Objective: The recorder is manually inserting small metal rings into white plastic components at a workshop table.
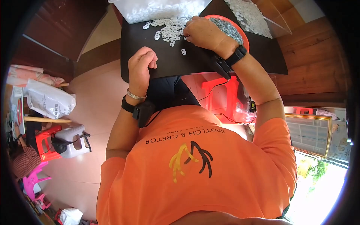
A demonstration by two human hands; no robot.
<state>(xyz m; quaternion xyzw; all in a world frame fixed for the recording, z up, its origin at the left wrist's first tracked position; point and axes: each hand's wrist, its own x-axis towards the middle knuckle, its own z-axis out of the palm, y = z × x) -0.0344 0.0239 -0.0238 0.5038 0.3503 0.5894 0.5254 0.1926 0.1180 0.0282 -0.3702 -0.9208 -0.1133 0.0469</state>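
Small white oval plastic pieces with two holes lie in a loose pile (170,30) on the dark table (157,62). My right hand (202,32) is at the right side of this pile, its fingers bent and pressed together; what they hold, if anything, is hidden. Curled above the table's near left edge is my left hand (141,63), and I cannot see what is inside its fingers. One single white piece (183,51) lies apart between the two hands. Just right of my right hand, an orange-red bowl (245,37) holds many small silvery metal parts (227,29).
A translucent bin (161,9) of white pieces stands at the table's far side. A clear tray (275,24) with more pieces is at the far right. Below the table is a red stool (221,88); a grey stool (73,142) and a white sack (50,99) are on the left.
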